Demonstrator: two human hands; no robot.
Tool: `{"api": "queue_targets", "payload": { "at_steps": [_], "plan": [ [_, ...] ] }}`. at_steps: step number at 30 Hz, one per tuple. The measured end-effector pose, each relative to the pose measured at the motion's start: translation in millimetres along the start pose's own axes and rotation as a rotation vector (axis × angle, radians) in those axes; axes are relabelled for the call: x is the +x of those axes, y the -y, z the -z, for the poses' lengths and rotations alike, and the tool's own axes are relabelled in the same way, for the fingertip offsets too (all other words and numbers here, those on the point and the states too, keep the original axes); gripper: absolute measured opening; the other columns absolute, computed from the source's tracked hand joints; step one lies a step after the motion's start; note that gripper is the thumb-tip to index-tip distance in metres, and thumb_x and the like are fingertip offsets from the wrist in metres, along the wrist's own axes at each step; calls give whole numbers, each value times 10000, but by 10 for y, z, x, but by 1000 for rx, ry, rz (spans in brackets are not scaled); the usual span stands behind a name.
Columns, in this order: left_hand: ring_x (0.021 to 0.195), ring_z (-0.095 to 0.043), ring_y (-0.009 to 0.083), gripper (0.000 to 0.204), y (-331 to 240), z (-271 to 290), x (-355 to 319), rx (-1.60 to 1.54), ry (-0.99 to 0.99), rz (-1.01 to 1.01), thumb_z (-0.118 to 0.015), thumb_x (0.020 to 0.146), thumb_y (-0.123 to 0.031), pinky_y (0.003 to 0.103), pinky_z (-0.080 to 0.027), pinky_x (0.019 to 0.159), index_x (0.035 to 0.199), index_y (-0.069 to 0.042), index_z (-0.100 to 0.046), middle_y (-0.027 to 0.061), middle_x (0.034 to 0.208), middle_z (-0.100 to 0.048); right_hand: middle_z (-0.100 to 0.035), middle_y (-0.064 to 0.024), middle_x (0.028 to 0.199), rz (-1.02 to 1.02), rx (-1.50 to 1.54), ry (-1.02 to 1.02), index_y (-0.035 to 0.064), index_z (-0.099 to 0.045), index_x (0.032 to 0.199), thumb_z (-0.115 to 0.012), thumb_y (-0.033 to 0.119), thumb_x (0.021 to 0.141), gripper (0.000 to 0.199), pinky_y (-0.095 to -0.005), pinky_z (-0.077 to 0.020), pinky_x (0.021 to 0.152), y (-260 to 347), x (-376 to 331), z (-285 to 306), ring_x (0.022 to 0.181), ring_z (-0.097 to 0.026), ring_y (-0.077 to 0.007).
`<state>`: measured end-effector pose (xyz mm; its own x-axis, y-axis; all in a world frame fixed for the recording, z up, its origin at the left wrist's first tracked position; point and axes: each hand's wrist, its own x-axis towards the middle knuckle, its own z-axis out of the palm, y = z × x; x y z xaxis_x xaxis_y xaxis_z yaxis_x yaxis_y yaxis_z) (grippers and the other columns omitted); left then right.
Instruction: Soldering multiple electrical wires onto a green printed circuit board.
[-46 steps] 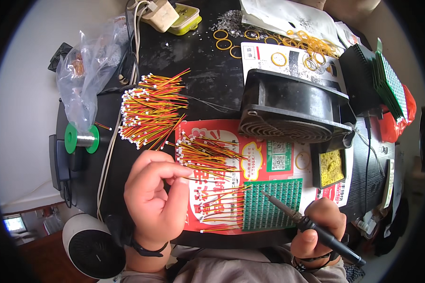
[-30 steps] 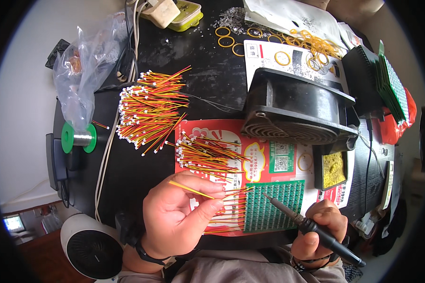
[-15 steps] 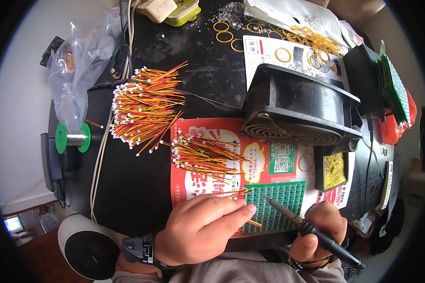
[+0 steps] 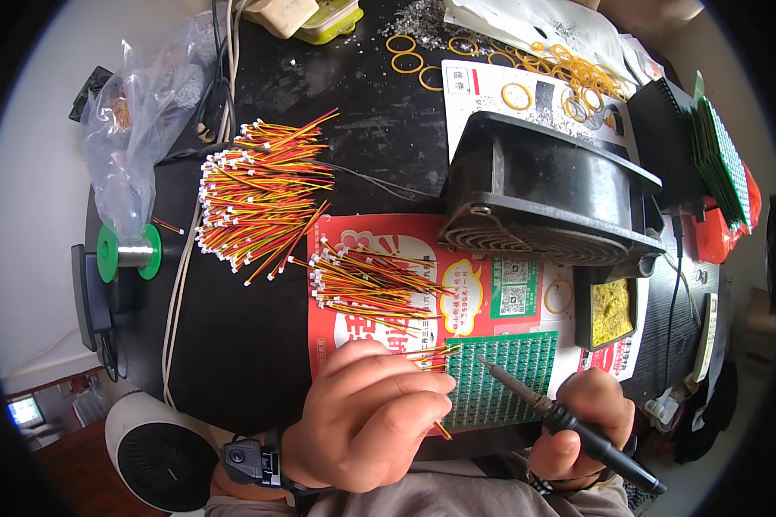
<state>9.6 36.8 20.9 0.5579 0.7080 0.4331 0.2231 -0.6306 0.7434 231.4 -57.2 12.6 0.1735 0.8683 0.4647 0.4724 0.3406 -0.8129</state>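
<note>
Left hand (image 4: 375, 418): fingers pinching red-yellow wire pair (image 4: 442, 430), end projecting; right hand (image 4: 591, 409): fingers closed round soldering iron (image 4: 613, 453) well back, presumably clear of heat; green circuit board (image 4: 500, 396): flat on red sheet (image 4: 326, 329) between hands, likely for two-sided reach.

Yellow rubber bands (image 4: 569, 62) lie beyond a black fan (image 4: 547, 177).

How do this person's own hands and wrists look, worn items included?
The left hand and right hand are ungloved. On the left wrist sits a black strap with a small, black boxy device bearing a round, lens-like spot. The right wrist has a dark band; its finer details are unclear.
</note>
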Motion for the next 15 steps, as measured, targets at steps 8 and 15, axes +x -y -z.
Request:
{"api": "queue_targets", "payload": {
  "at_steps": [8, 15],
  "plan": [
    [655, -627, 234, 236, 13, -79, -6, 124, 55, -16, -666, 691, 88, 331, -512, 559, 919, 37, -696, 119, 853, -641, -538, -92, 609, 0, 13, 11, -12, -517, 934, -790, 247, 773, 410, -315, -451, 485, -14, 0, 8, 521, -526, -196],
    [630, -584, 231, 329, 27, -103, -6, 190, 96, -2, -657, 650, 105, 333, -483, 535, 970, 45, -707, 96, 806, -605, -533, -90, 606, -3, 15, 17, -15, -527, 929, -799, 235, 760, 406, -309, -441, 476, -14, 8, 5, 516, -521, -193]
  ]
}}
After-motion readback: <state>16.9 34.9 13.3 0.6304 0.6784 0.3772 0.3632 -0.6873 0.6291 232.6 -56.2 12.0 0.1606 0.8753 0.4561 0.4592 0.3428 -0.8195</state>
